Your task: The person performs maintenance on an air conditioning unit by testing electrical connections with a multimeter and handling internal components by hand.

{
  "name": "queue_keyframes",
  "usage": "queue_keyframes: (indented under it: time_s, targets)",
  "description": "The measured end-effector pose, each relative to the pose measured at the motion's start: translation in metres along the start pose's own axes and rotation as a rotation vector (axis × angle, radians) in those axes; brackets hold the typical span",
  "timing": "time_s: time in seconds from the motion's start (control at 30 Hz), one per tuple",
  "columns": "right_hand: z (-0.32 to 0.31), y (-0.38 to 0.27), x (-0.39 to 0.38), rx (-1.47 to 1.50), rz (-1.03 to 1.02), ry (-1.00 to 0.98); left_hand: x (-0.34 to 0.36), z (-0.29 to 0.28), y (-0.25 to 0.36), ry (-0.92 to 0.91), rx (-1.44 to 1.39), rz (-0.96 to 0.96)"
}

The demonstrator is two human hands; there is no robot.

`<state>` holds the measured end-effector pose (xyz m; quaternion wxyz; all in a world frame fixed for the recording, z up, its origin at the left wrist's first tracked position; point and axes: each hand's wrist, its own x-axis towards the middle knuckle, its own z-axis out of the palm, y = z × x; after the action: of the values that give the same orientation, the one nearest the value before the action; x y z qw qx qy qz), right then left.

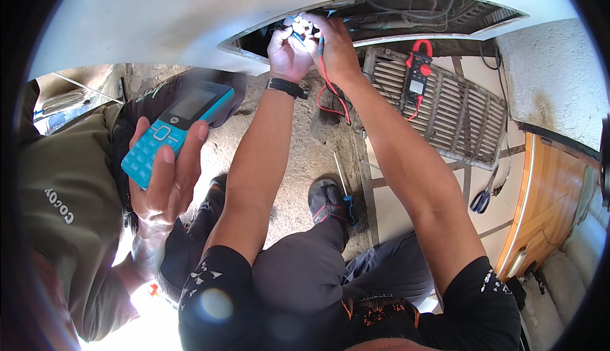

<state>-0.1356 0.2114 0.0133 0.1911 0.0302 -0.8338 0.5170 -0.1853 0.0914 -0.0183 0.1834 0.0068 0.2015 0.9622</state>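
Both my hands are together at the long opening (438,17) low in a white appliance (190,14). My left hand (289,57), with a dark watch on its wrist, has its fingers closed round something small; glare hides what it is. My right hand (337,46) pinches a slim test probe (321,47) from which a red lead (327,77) hangs. A red and dark-grey clamp meter (417,77) lies on a slatted grille (457,112) right of my right forearm.
At left, another person's hand (162,189) holds up a turquoise keypad phone (168,131). A blue-handled screwdriver (347,198) lies on the floor beside my shoe (326,199). Scissors (481,200) lie farther right, near a wooden panel (546,192). A white wall (553,77) rises at right.
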Motion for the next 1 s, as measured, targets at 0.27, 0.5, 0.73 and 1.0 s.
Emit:
queue_keyframes:
  time_s: [0.27, 0.5, 0.73, 1.0]
  targets:
    - [-0.005, 0.004, -0.003, 0.005, -0.051, -0.029, 0.003, -0.009, 0.002, -0.059, 0.025, -0.024]
    - [-0.012, 0.005, -0.008, -0.018, 0.018, -0.088, 0.005, -0.020, 0.003, 0.003, 0.074, 0.006]
    - [-0.013, 0.010, -0.011, -0.027, 0.024, -0.083, 0.004, -0.017, 0.003, -0.020, 0.066, -0.029]
    - [-0.019, 0.015, -0.018, 0.007, -0.026, -0.037, 0.005, -0.024, 0.006, -0.049, 0.045, -0.071]
